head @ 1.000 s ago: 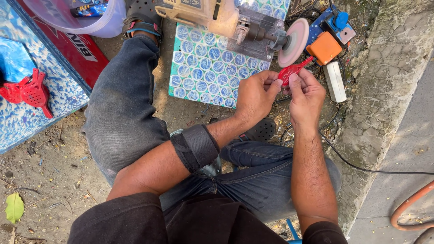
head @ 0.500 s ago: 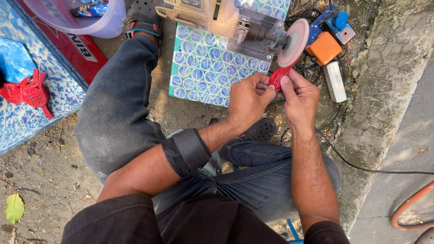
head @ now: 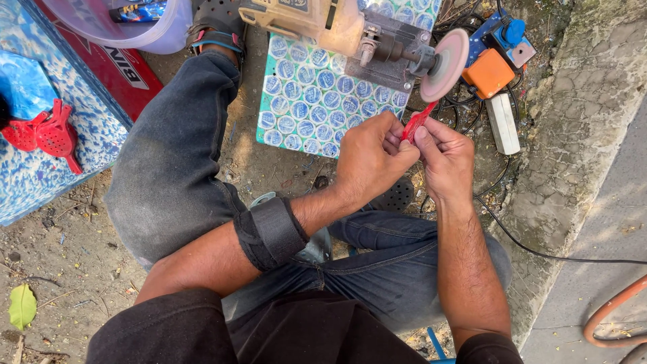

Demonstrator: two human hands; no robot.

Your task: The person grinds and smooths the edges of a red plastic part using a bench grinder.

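- Person seated on bare ground, knees bent, in dark jeans (head: 168, 175), with a black strap (head: 271, 231) round the left forearm.
- Blue mottled sheet (head: 40, 168) at far left; 2 red plastic parts (head: 44, 133) lie on it, well apart from the hands.
- Patterned board (head: 306, 101), teal with rows of blue-white circles, lies on the ground ahead of the knees.
- Grinder (head: 323, 23), beige body with a metal head, sits on the board's far edge; its pink disc (head: 445, 64) faces right.
- Clear tub (head: 121, 23) at top left, beside a red panel (head: 121, 74).
- Left hand (head: 371, 158): fingers clenched on the near end of the red piece (head: 416, 121), thumb pressing on top.
- Right hand (head: 446, 162): thumb and forefinger pinch the same piece from the right side.
- Orange box (head: 488, 73) and blue plug block (head: 509, 37) sit right of the disc, amid black cables (head: 539, 253).
- White bar (head: 503, 123) lies just below the orange box.
- Red piece: small, narrow, held between both hands, its far tip just under the disc's lower rim; contact cannot be confirmed.
- Green leaf (head: 22, 305) at lower left.
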